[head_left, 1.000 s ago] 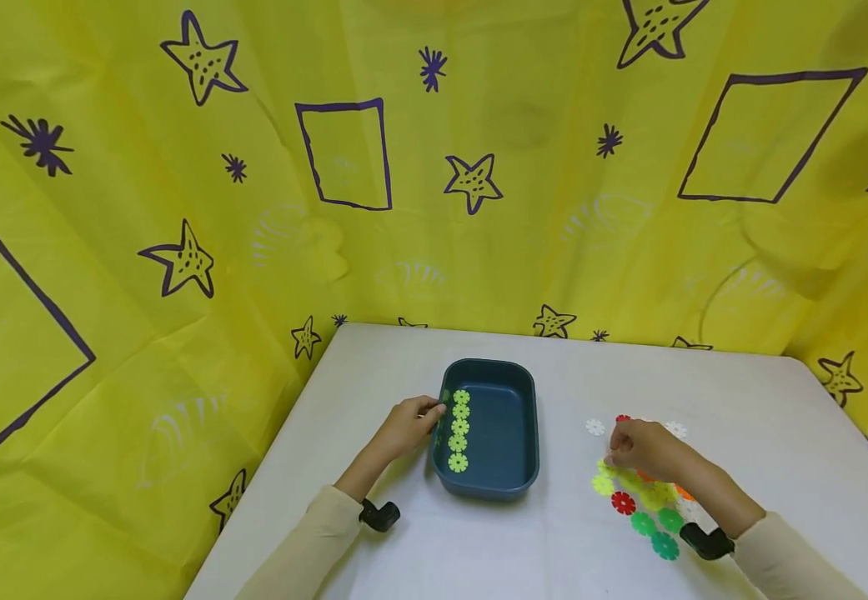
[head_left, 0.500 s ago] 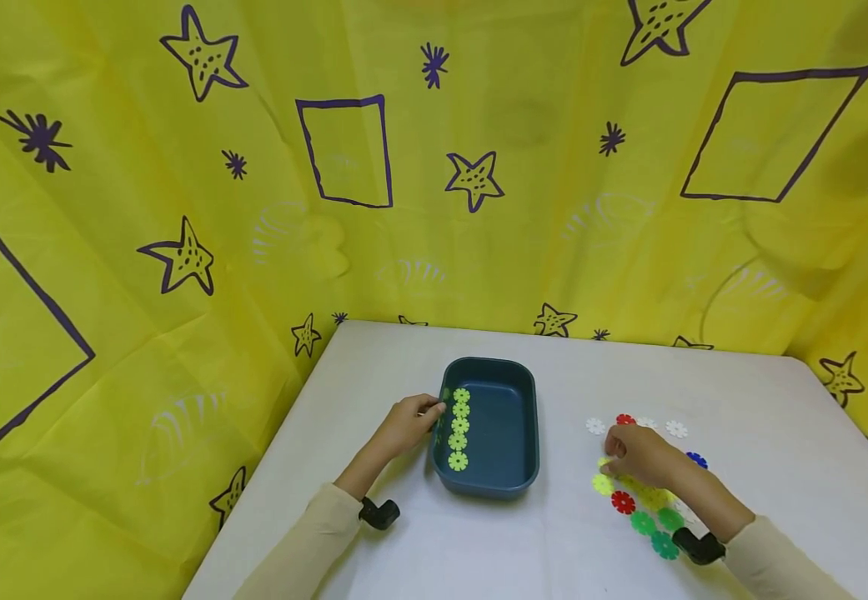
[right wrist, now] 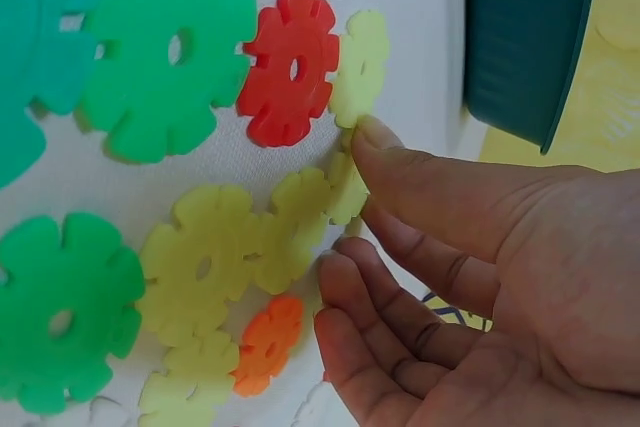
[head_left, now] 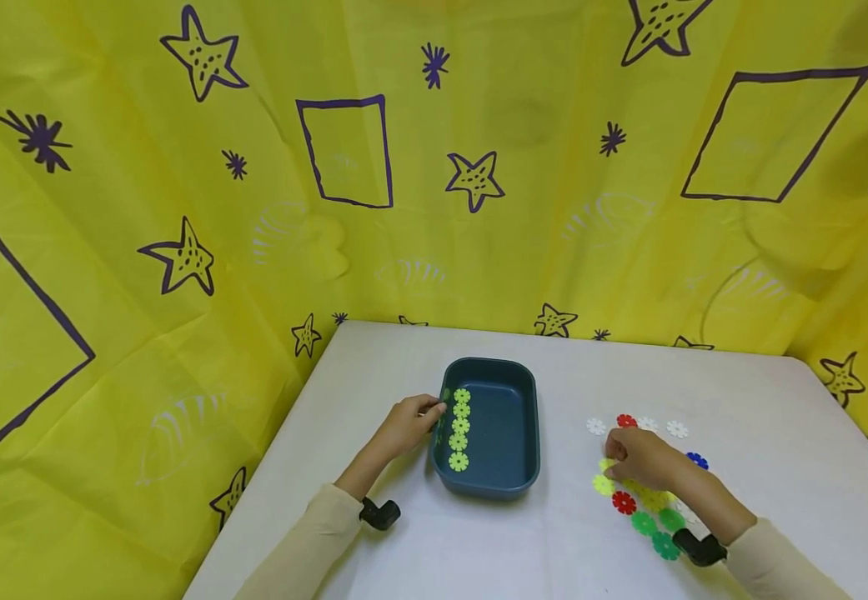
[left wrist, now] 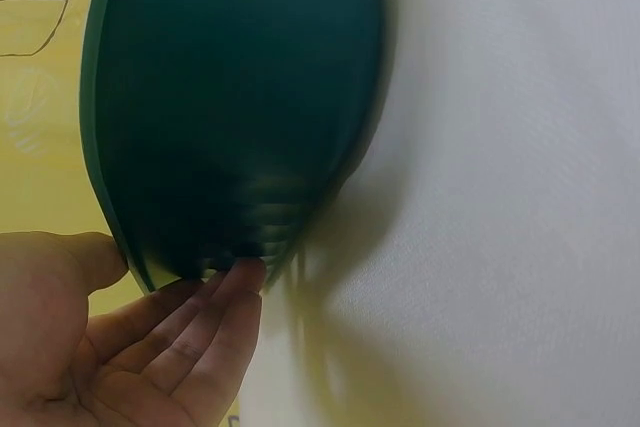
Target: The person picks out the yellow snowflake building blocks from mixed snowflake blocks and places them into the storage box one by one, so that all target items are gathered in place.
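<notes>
My left hand (head_left: 407,425) grips the left wall of a dark teal tray (head_left: 499,433), thumb at the rim and fingers against the outside, as the left wrist view shows. A column of several yellow-green flower-shaped discs (head_left: 459,425) lies along the tray's left side. Over a loose spread of discs to the right is my right hand (head_left: 644,457). In the right wrist view its thumb and index finger pinch the edge of a yellow flower-shaped disc (right wrist: 347,187). Beside it lie another yellow disc (right wrist: 358,69), a red disc (right wrist: 291,67) and green discs (right wrist: 168,52).
White discs (head_left: 595,427), a red disc (head_left: 626,421) and a blue disc (head_left: 697,460) lie around the right hand. An orange disc (right wrist: 268,345) is below the yellow ones. The white table (head_left: 434,550) backs onto a yellow patterned curtain (head_left: 524,250).
My right hand has shifted slightly down and left over the discs, uncovering the blue disc and a white one. The left hand and the tray have stayed in place.
</notes>
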A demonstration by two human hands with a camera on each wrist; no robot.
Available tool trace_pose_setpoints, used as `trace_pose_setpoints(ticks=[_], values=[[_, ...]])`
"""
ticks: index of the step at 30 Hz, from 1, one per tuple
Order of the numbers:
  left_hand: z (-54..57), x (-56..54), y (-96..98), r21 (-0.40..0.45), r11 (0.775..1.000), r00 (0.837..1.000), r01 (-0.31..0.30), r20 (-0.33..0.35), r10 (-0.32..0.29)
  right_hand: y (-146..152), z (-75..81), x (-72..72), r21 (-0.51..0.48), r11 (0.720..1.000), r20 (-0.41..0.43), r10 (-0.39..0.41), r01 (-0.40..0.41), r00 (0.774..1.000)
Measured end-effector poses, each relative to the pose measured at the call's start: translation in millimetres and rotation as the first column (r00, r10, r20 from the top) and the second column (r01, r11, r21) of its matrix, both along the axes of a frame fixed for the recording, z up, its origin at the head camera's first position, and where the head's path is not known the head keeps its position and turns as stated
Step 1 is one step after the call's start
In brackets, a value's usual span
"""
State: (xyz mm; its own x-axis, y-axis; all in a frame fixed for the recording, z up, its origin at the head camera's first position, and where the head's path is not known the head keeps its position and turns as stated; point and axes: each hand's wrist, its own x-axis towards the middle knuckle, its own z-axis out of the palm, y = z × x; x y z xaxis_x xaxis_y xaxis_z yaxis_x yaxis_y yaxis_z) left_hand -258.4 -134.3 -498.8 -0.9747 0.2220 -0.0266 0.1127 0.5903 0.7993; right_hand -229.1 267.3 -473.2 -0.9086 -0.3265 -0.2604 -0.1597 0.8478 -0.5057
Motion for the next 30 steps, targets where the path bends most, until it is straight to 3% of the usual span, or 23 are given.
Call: trace_pose_setpoints(ticks=[10,16,23,30], values=[[-0.3,0.1,0.1,0.001,1.000,1.000,0.003,0.006,-0.003,6.8,0.8,0.9,-0.037,0.999,0.007,0.021,-0.021,1.000],[-0.2,0.7,-0.5,0.011,1.000,1.000,0.002,0.015,-0.002,14.6,1.5,-1.8,-0.071,0.993,-0.021,0.092,-0.093,0.996],[0.1,-0.3,-0.7,0.017,1.000,1.000,0.006,0.009,-0.006,23.4,1.9,-9.1,-0.137,0.983,0.035,0.126,-0.120,0.991],[0.0,-0.7,-0.1,0.013,1.000,1.000,0.006,0.008,-0.006,25.8,0.6,-18.0,-0.091,0.989,0.014,0.117,-0.115,0.993]])
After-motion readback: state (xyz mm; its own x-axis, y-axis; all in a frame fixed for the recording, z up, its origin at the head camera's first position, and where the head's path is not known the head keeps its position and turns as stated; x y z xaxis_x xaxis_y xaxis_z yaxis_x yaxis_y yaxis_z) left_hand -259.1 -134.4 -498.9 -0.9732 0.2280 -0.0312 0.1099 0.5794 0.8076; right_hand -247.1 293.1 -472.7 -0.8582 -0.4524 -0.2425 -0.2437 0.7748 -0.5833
